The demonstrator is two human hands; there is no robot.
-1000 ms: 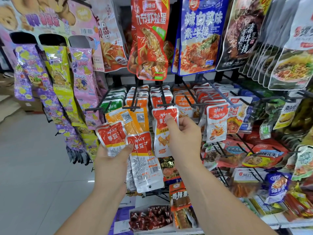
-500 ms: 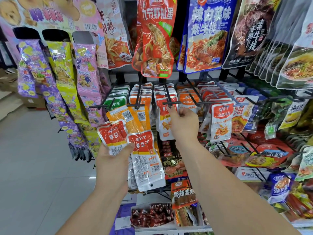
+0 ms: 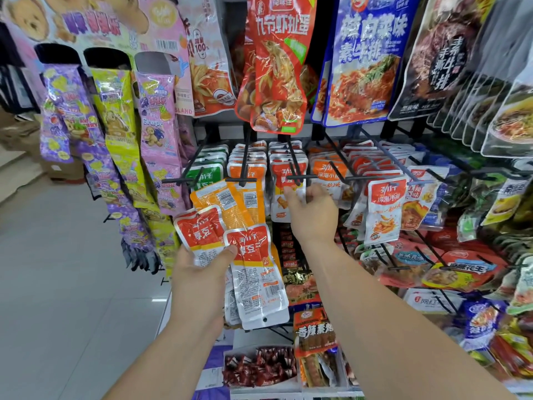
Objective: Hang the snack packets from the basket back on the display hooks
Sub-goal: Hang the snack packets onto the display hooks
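My left hand [image 3: 202, 269] grips a fanned bunch of small snack packets [image 3: 251, 269], red-and-white ones in front and orange ones behind, held upside down below the hook row. My right hand [image 3: 313, 210] pinches one red-and-white packet [image 3: 284, 183] at the tip of a black display hook [image 3: 297, 176], where a row of the same packets hangs. The basket is out of view.
Neighbouring black hooks [image 3: 242, 177] carry orange, green and blue packets. Big bags [image 3: 277, 62] hang overhead. Long candy strips [image 3: 121, 134] dangle at left over the tiled floor. A tray of dark red sweets [image 3: 259, 368] sits at the bottom.
My right hand has risen with the red-and-white packet from below the hooks to the hook's tip. The left hand has kept its bunch almost still.
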